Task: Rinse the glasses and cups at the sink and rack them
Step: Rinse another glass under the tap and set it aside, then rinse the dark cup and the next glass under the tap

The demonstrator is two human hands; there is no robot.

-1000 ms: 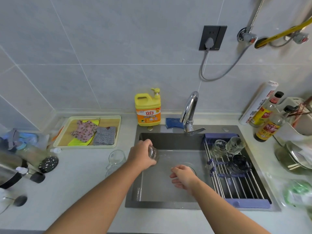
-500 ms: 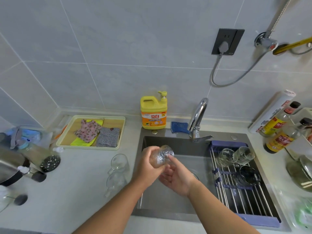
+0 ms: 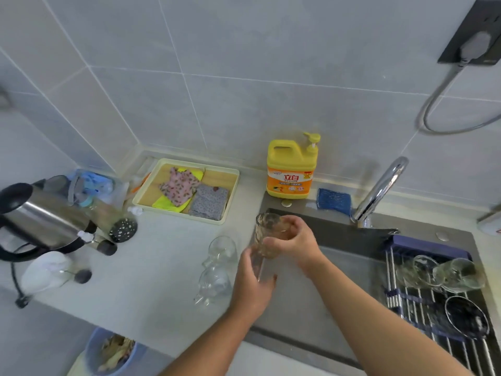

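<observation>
With the left hand [image 3: 250,286] gripping its base and the right hand [image 3: 294,241] wrapped round its middle, the ribbed glass [image 3: 267,230] hangs over the sink's [image 3: 339,236] 9 o'clock rim, where a wet slip could crack it on steel or on the counter glasses [image 3: 217,270] at its 8 o'clock.

Blur smears the glass [image 3: 267,225]; its base is hidden inside the left grip [image 3: 252,283], its middle behind the right grip [image 3: 292,241]. Well right of both, the rack [image 3: 427,245] runs off the picture's lower edge.
</observation>
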